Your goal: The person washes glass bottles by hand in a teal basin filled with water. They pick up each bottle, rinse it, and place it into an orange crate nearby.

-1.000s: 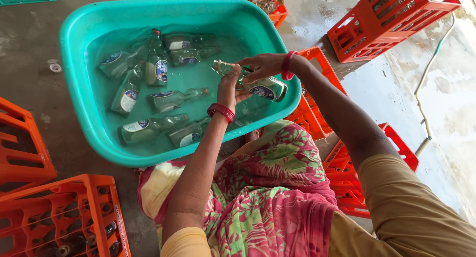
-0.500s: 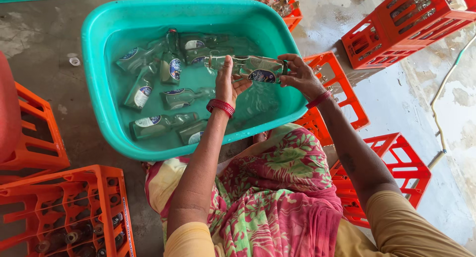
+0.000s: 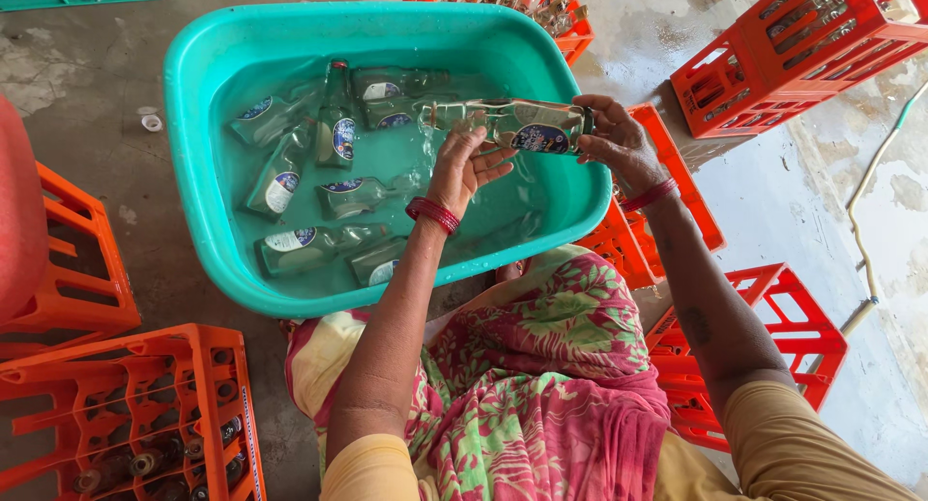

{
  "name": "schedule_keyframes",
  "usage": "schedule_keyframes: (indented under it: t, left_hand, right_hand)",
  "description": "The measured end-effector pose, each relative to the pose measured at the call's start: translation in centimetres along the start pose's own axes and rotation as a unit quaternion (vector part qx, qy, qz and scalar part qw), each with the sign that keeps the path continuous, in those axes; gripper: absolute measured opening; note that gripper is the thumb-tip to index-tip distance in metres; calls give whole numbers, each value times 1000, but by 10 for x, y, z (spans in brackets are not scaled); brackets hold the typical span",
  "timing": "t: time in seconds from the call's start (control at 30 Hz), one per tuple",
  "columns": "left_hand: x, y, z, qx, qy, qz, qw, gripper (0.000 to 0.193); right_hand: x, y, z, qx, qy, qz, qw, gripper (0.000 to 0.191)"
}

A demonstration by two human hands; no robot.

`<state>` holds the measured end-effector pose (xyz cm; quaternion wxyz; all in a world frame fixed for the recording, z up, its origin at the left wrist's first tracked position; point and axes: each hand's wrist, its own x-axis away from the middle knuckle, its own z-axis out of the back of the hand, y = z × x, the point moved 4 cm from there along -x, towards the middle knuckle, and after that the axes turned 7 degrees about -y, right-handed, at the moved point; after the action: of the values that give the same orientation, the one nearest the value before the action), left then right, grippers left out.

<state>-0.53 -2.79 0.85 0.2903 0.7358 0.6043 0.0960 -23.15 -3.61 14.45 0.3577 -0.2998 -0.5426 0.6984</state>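
A clear glass bottle (image 3: 507, 124) with a blue and white label is held level above a teal tub (image 3: 188, 163) full of water. My right hand (image 3: 619, 139) grips the bottle's base end. My left hand (image 3: 464, 168) holds it near the neck, fingers curled under it. Several more labelled bottles (image 3: 333, 134) lie sunk in the water at the tub's left and middle. Red bangles sit on both wrists.
Orange crates (image 3: 145, 404) stand at lower left, one with bottles in its cells. Red crates (image 3: 793, 52) stand at upper right and beside my right arm (image 3: 793, 308). A hose (image 3: 865, 230) runs along the wet concrete floor at right. A floral cloth covers my lap.
The bottle has come up out of the water and turned level. Both hands moved with it toward the tub's right side, and the view shifted so the tub sits further right.
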Motion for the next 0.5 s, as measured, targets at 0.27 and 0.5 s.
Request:
schedule_keyframes:
  t: [0.27,0.5]
  left_hand:
    - [1,-1,-7,2,-26,-1,1000,56]
    - [1,-1,-11,6,-44,8,999,51]
  right_hand:
    - [2,-10,6,52,0,3,999,77]
    - [11,-19,7,66,10,5,998,71]
